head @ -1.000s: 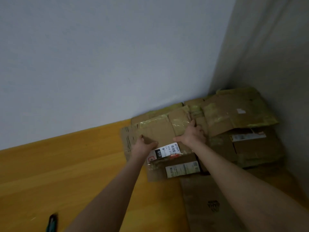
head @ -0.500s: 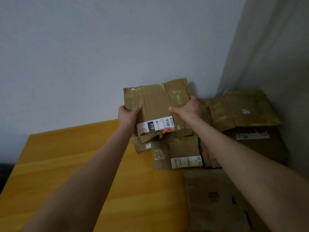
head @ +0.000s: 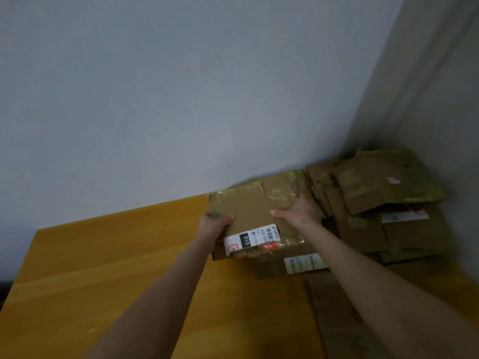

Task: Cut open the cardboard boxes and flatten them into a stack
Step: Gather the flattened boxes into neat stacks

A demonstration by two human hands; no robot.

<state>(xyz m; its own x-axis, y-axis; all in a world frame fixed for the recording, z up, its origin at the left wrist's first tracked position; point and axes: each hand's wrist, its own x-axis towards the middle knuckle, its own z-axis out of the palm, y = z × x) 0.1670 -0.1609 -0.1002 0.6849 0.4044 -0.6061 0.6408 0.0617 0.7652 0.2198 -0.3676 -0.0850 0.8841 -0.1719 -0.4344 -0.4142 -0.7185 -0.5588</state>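
A yellow wooden tabletop fills the near left, and a flat cardboard sheet lies near right. Farther on, the left hand and right hand each grip a side of the labelled flattened box, over the left part of the cardboard stack in the far-right corner where two grey walls meet.

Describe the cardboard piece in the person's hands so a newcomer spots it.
On the yellow table, a pile of flattened cardboard fills the corner between the walls. The held piece is at the pile's left edge, gripped by left hand and right hand. Only it bears a white label with a black 010 block.
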